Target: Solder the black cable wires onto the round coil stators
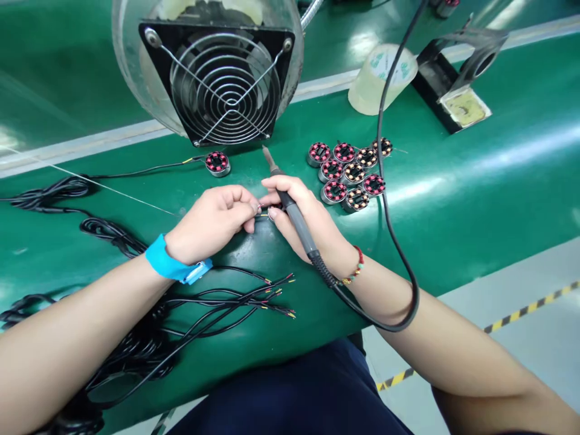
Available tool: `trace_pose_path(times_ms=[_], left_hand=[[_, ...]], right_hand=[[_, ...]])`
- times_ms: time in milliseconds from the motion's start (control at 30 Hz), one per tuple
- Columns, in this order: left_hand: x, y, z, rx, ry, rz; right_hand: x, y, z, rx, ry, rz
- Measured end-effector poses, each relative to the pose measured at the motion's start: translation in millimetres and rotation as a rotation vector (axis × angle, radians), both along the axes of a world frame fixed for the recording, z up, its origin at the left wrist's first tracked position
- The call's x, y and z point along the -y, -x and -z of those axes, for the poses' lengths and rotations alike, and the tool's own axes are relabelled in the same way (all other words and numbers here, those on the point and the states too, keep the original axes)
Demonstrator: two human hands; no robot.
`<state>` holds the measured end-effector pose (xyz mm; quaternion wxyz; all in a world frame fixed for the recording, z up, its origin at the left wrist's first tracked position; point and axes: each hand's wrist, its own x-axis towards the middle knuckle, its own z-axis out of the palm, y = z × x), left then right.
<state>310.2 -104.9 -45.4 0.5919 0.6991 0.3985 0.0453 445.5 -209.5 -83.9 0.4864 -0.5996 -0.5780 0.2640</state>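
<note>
Pinching a thin wire (264, 215), the left grip (217, 220) has thumb and forefinger closed, with the wire's yellow section showing just past the fingertips. Close beside it, the right grip (308, 217) is closed around a soldering iron (296, 220), whose tip points away from the person, near the fan's lower edge. The right thumb and a finger also meet at a small part, mostly hidden by the hand, so its shape cannot be told. A blue wristband (174, 261) circles the left wrist and a beaded bracelet (356, 267) the right. The iron's black cord (385, 211) loops over the right forearm and up past the coils.

On the green tabletop (453, 229), a single coil (217, 164) with pink windings sits left of the iron tip, joined to a black cable (145, 171). To the right of the hands, nine round coils (353, 174) stand in a tight cluster, some pink, some copper. Nearer the person, black leads (217, 299) fan out with coloured ends, running from a heap of cable at the lower left. A pale strand (113, 192) slants in from the left edge.

Beyond the hands stands a square fan (232, 103) with a wire guard; to its right are a tape roll (378, 84) and an iron stand (453, 90) with a yellowish sponge (464, 107).
</note>
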Motion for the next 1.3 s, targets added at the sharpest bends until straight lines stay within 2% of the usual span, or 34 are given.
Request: trace_pose_path(times_ms=[167,267,433,600,800,1133,1300], left_hand=[[1.7,-0.1,-3.8,0.02,-0.011,0.0],[2.1,-0.3,-5.5,0.032,-0.012,-0.014],[2.4,1.0,-5.0,0.061,-0.019,0.004],[3.1,4.1,-6.3,0.079,-0.114,0.034],[2.5,8.0,-10.1,0.102,-0.252,0.155],[3.8,8.7,-8.2,0.131,-0.256,0.129],[1.7,10.8,-8.5,0.14,-0.405,0.198]], right_hand=[[-0.3,-0.6,3.6,0.034,-0.033,0.056],[3.9,0.2,0.1,0.102,-0.118,0.087],[6.5,3.3,-5.1,0.232,-0.22,0.048],[4.1,3.8,-0.9,0.108,-0.16,0.027],[2.9,1.2,-2.2,-0.043,-0.135,0.016],[1.4,1.4,-4.7,-0.081,-0.16,0.0],[1.7,0.8,-4.7,-0.092,-0.181,-0.012]])
